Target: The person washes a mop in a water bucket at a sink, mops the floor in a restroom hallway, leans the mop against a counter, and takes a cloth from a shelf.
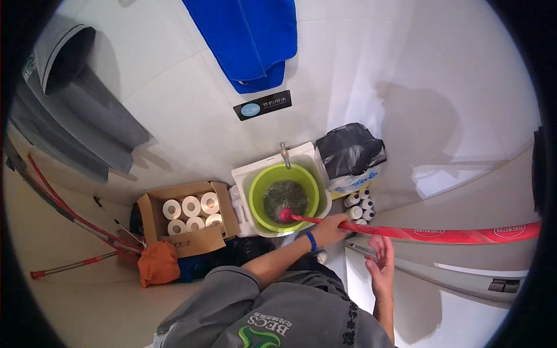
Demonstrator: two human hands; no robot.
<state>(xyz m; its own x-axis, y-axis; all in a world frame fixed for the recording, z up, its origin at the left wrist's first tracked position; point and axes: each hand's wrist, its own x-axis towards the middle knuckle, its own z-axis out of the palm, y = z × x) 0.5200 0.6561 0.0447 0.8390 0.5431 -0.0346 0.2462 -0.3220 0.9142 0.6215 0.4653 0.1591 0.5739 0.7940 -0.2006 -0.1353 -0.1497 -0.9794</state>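
Observation:
A long red mop handle [406,232] runs from the right edge down into a lime-green bucket [255,200]. Its pink-red socket [286,215] sits inside the bucket, by the near wall. The grey mass [284,194] around it looks like wet mop strands, though water and strands are hard to tell apart. My left hand [332,228], with a blue band on the wrist, is closed round the lower part of the handle. Just below the handle, my right hand [380,264] has its fingers apart and holds nothing.
The bucket stands in a white sink [239,180] under a metal tap [284,155]. Left is a cardboard box [149,217] of paper rolls, with an orange cloth [158,264] beside it. Right are a black plastic bag [348,151] and several white bottles [355,213]. Blue cloths [249,40] hang above.

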